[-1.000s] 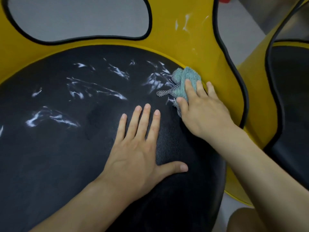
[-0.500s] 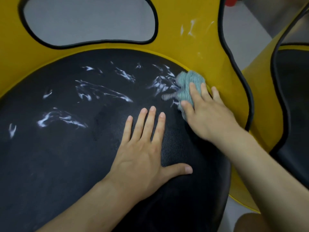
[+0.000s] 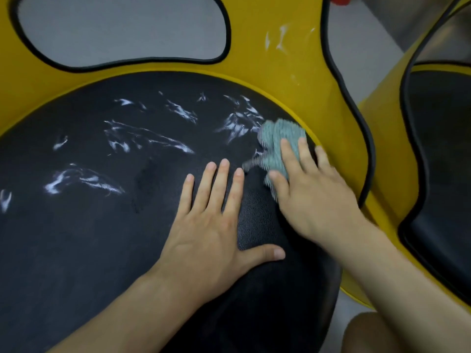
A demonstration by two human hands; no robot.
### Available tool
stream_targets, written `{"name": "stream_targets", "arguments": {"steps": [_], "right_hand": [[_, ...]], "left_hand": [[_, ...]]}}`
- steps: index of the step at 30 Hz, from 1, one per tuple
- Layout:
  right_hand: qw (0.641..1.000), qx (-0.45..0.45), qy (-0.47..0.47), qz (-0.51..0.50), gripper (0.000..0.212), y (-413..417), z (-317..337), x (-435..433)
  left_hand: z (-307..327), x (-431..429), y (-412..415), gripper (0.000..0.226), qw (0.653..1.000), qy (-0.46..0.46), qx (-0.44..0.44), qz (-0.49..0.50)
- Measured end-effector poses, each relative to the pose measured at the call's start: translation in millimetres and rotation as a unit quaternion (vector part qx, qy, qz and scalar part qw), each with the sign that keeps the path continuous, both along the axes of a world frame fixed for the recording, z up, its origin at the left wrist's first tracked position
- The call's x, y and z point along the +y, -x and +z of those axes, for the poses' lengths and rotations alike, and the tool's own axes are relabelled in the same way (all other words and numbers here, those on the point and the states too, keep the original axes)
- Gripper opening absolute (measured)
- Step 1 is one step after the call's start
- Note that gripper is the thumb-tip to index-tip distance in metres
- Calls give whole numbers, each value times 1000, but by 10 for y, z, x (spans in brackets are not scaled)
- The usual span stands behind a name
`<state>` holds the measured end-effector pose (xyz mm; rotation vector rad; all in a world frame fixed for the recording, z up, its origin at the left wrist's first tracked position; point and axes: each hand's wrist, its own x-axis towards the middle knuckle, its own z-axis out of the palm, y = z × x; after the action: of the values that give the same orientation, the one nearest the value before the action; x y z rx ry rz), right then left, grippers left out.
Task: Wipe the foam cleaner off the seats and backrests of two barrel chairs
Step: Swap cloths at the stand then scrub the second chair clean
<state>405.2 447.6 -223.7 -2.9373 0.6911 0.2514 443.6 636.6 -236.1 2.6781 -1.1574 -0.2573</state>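
Foam streaks (image 3: 235,124) cover black seat (image 3: 76,238); right hand (image 3: 313,200) presses cloth (image 3: 280,133) flat, grip released, to wipe seat edge; left hand (image 3: 211,233), also released, lies flat, likely bracing reach.

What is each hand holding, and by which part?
Nothing is gripped. The right hand presses a teal cloth onto the black seat with flat fingers over its near half; the left hand rests flat on the seat.
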Motion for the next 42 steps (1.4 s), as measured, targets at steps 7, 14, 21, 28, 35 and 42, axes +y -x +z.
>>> {"name": "stream_targets", "arguments": {"steps": [7,14,21,28,35,42], "right_hand": [[999,18,19,17,75,-196,-66,-98],[995,90,-1,34,79,584,64,216],[997,45,-41,-37,67,-393,112,-114],[1000,9,-4,1,72,274,106,194],[999,44,-15,-12,67,280,137,189],[999,22,-40,-25,68,-451,59,-109]], "left_hand": [[-10,7,3,126,1000,-4,-12,-2],[-20,7,4,124,1000,5,-16,-10],[-43,-7,4,125,1000,-7,-29,-5],[-66,2,6,125,999,-12,-38,-10],[-86,-4,9,123,999,-1,-53,-11],[-62,-8,15,124,999,-19,-49,-3]]}}
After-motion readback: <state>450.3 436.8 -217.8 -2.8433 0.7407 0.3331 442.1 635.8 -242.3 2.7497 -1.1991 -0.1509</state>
